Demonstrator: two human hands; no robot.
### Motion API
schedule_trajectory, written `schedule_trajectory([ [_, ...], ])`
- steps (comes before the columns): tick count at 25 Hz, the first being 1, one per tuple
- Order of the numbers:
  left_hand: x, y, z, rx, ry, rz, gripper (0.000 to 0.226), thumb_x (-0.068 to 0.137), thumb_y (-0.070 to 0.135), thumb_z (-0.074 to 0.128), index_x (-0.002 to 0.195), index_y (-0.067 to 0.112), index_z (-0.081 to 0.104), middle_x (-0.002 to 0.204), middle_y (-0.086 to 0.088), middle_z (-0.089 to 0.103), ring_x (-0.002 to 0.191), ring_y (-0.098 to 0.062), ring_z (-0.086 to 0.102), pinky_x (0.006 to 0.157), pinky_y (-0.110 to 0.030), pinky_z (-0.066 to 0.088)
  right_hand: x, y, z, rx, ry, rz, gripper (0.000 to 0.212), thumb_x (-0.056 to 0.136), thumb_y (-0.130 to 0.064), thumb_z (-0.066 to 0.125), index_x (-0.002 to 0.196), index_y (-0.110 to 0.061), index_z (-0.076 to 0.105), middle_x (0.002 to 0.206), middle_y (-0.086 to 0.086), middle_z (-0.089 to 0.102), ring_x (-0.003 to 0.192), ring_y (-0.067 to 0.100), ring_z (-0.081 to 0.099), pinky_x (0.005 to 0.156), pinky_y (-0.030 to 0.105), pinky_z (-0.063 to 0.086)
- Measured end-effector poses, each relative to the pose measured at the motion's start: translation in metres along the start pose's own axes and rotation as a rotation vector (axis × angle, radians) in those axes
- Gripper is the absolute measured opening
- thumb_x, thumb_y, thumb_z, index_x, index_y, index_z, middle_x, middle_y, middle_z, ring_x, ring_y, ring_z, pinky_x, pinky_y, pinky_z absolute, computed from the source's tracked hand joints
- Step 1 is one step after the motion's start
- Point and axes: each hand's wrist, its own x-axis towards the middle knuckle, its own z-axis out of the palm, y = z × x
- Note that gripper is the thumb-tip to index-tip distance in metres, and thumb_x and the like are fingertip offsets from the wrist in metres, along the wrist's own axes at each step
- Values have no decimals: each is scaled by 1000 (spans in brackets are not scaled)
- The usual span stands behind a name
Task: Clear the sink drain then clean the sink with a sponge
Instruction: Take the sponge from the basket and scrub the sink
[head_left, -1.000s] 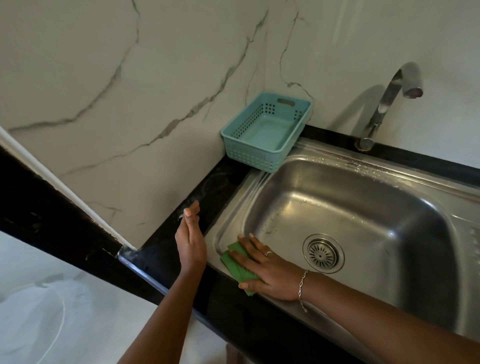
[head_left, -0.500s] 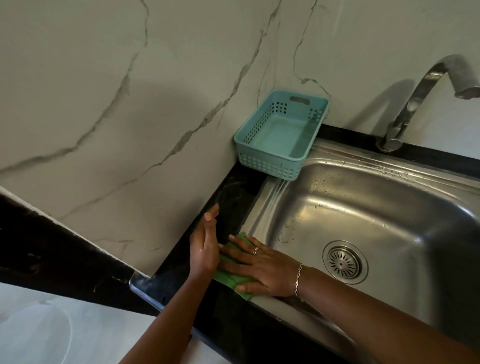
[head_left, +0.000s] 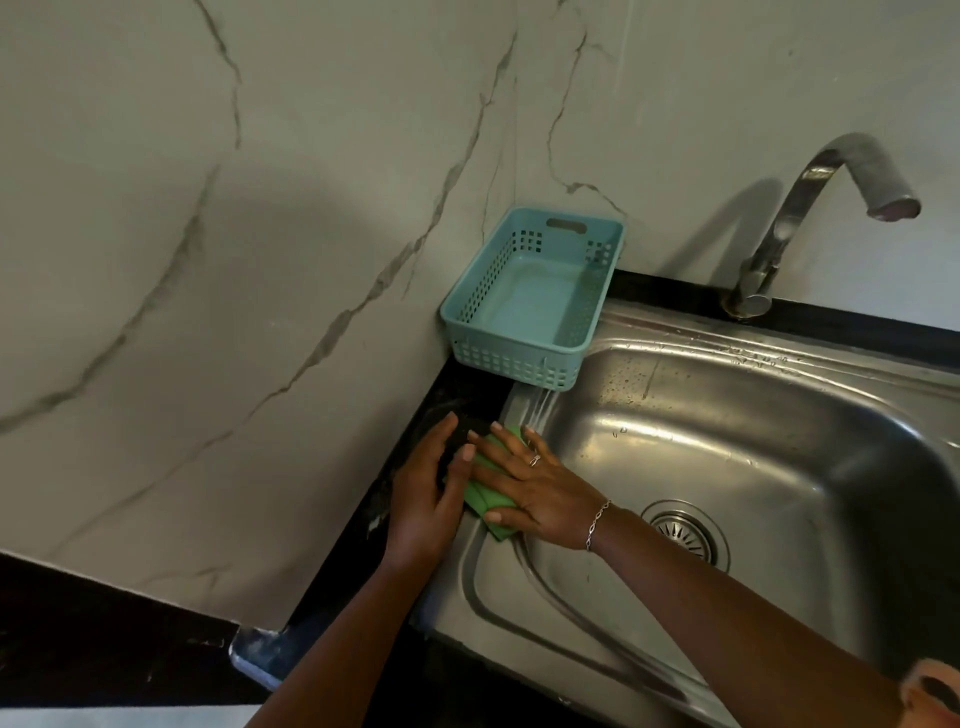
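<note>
A green sponge (head_left: 485, 493) lies flat on the left rim of the steel sink (head_left: 779, 431). My right hand (head_left: 535, 486) presses on it with straight, spread fingers and covers most of it. My left hand (head_left: 428, 491) rests beside it on the black counter, fingers straight, its thumb side touching the sponge's left edge. The round drain strainer (head_left: 685, 535) sits in the basin floor to the right of my right wrist. Water drops dot the basin's back wall.
An empty teal plastic basket (head_left: 519, 353) stands in the corner behind the hands, partly on the sink rim. A curved chrome tap (head_left: 779, 234) rises at the back right. Marble walls close in on the left and back. A narrow black counter strip (head_left: 467, 400) runs along the left.
My right hand has slid the sponge left and farther back along the sink's rim. My left hand has come right to meet the sponge's edge. The view has shifted closer.
</note>
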Motion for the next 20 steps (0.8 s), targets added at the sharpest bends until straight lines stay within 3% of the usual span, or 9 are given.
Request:
schedule_trajectory([
  [3,16,8,7,192,-13,175,38,89,8,57,126,1,52,130,-14,56,122,-19,49,101,-18,32,3,4,-8,30,27,61,57,92,-39,47,142,-15,32,153,13,23,138,35,-1,113,56,3],
  [5,31,19,11,331,29,342,32,88,12,55,118,-1,57,118,-19,61,115,-23,53,99,-22,34,2,3,-7,-74,88,2,54,90,-41,44,134,-11,45,143,19,43,136,42,25,107,63,22],
  [7,52,31,17,493,62,536,34,86,19,49,109,-1,63,108,-21,65,110,-27,54,95,-38,45,-1,3,-4,-185,135,-57,52,87,-43,42,127,-11,54,131,17,56,125,40,48,99,60,38],
  [8,64,37,20,554,56,609,36,84,21,48,109,0,64,109,-21,65,111,-32,56,94,-43,48,-1,3,-3,-204,150,-69,52,87,-44,41,127,-12,54,130,16,58,123,37,51,99,57,40],
  [10,89,50,28,615,-2,691,39,83,22,52,114,1,61,117,-21,63,118,-39,52,99,-52,39,-1,5,-3,-181,187,-67,53,89,-44,41,130,-12,50,130,15,58,125,35,50,104,54,36],
  [12,108,59,37,644,-112,692,43,82,20,60,120,2,58,117,-20,63,117,-38,54,103,-56,32,-2,6,-3,-156,204,-57,55,90,-44,41,133,-12,46,133,14,55,128,34,47,109,50,26],
  [14,120,60,45,626,-237,654,39,80,14,63,116,0,61,102,-19,69,102,-35,63,102,-55,35,-2,10,-3,-145,220,-75,56,89,-45,42,134,-11,45,135,14,53,131,34,43,110,48,22],
  [17,135,60,49,530,-374,526,29,81,18,56,93,-3,70,85,-22,71,83,-34,67,84,-45,49,1,18,2,-76,235,-91,58,88,-46,46,136,-13,42,141,13,47,136,33,34,112,48,18],
  [20,151,73,47,385,-366,507,25,79,17,58,82,-4,70,77,-20,72,73,-29,67,71,-33,48,7,32,3,-44,236,-107,58,89,-47,46,137,-16,41,145,10,42,138,29,32,115,43,19],
])
